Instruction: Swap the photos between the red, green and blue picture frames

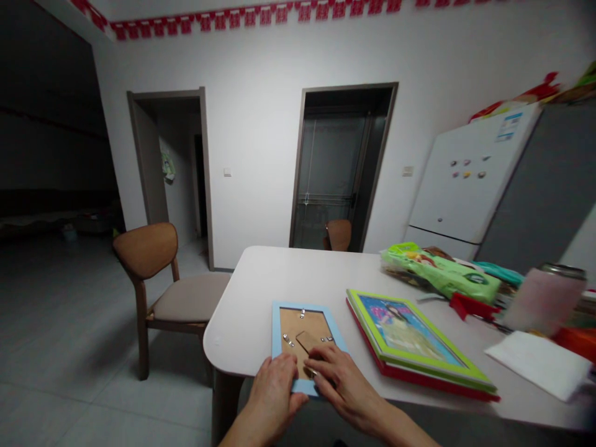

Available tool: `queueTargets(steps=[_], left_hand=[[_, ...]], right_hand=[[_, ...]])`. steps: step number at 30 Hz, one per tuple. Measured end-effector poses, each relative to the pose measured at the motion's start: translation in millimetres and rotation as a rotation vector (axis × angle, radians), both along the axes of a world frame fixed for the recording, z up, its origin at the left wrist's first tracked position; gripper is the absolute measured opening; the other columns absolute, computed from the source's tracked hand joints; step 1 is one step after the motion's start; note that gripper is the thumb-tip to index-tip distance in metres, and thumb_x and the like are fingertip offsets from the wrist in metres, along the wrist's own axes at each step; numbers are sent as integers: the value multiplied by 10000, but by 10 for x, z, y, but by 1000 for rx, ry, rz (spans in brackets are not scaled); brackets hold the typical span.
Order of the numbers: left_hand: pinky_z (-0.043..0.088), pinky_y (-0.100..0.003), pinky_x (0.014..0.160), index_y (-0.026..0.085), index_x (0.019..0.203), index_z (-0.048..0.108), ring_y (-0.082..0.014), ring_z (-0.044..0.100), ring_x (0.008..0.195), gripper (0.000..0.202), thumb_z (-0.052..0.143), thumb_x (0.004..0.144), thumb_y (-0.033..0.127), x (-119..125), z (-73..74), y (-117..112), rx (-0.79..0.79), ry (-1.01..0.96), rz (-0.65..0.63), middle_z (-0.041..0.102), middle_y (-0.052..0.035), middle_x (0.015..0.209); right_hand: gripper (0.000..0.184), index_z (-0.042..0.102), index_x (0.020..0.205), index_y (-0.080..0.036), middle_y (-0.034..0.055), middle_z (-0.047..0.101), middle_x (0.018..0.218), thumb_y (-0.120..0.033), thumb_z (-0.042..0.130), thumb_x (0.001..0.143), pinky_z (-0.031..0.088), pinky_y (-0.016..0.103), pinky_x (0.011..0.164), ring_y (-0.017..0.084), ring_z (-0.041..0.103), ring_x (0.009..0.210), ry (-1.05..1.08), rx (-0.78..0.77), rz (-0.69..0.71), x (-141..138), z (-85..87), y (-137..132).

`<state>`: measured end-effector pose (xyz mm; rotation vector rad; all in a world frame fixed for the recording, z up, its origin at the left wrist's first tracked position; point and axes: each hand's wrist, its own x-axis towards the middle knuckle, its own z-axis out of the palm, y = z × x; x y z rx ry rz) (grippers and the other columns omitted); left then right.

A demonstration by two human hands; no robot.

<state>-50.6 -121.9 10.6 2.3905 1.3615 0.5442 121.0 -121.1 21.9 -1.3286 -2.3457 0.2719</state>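
A light-blue picture frame lies face down near the table's front edge, its brown backing board showing. Small metal clips sit around the board, and a stand flap outline marks its middle. My left hand grips the frame's lower left, fingers resting on the backing and thumb by the bottom edge. Bent over the lower part of the board, my right hand has its fingers closed at the bottom metal clip, which they partly hide. To the right rests a green picture frame with a picture of a figure in a pale dress.
Beneath the green frame is a red frame or board. Farther right are a green package, a pink jar and white tissue. A wooden chair stands left of the white table; a fridge stands behind.
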Motion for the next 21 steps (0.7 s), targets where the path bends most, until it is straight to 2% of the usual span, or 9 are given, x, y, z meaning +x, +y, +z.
queueTargets(steps=[4, 7, 11, 16, 18, 21], left_hand=[[254, -326, 949, 185, 1138, 399, -195, 392, 1080, 464, 546, 702, 247, -14, -29, -25, -22, 21, -6, 469, -54, 1167], [250, -335, 952, 192, 1077, 448, -200, 396, 1079, 398, 548, 698, 259, -19, -27, -36, -36, 29, -2, 465, -46, 1173], [251, -319, 953, 208, 1040, 470, -184, 403, 1075, 362, 556, 690, 250, -28, -1, -35, -33, -11, -21, 477, -25, 1161], [223, -330, 979, 219, 1079, 451, -186, 369, 1121, 420, 575, 678, 255, -39, -48, -33, -50, -46, -13, 443, -25, 1213], [207, -344, 991, 202, 1103, 440, -192, 356, 1136, 462, 587, 668, 253, -46, -98, -35, -56, -42, -7, 435, -42, 1225], [188, -352, 1004, 185, 1125, 434, -194, 339, 1153, 493, 593, 666, 267, -64, -165, -41, -55, -36, -22, 436, -60, 1229]], right_hand=[[320, 581, 977, -206, 69, 549, 978, -233, 318, 797, 327, 306, 796, 181, 449, 910, -16, 19, -56, -188, -52, 287], [270, 608, 863, -201, 51, 566, 923, -195, 358, 763, 315, 288, 768, 174, 447, 882, -86, 36, -84, -332, -78, 457], [264, 610, 714, -184, 31, 587, 865, -139, 350, 737, 301, 270, 753, 157, 446, 842, -81, 25, -36, -412, -66, 468], [273, 628, 756, -208, 13, 594, 897, -148, 363, 733, 306, 270, 776, 161, 455, 865, -42, 31, 29, -390, -80, 409], [295, 632, 835, -208, 27, 594, 920, -182, 347, 763, 317, 259, 780, 155, 474, 873, -33, 46, -29, -347, -106, 486], [329, 617, 925, -156, 78, 605, 921, -226, 326, 788, 335, 249, 771, 159, 506, 866, -64, 61, -275, -244, -142, 709]])
